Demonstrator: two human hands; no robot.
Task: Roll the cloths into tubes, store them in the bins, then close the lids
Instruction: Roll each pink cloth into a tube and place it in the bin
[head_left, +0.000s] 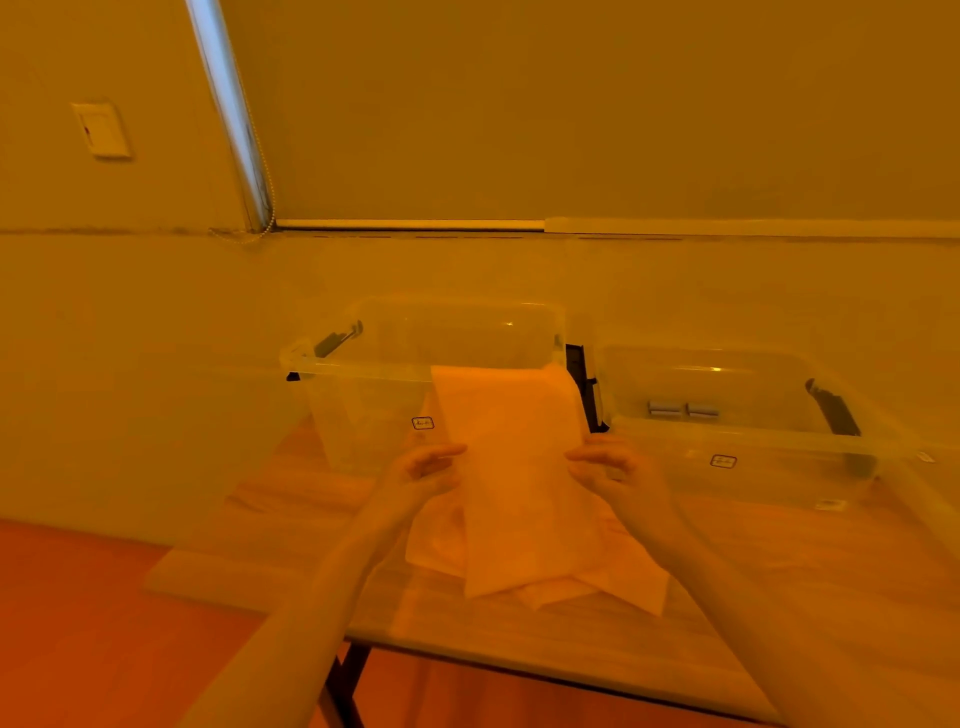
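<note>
Left hand (426, 467) and right hand (608, 465) are each pinching a side edge of a pale cloth (514, 467), holding it up over the cloth pile (623, 577) on the desk (260, 525). Left clear bin (363, 415) and right clear bin (753, 452) are standing just behind the pile, uncovered.

Dim orange cast; soft, wide-angle warped
</note>
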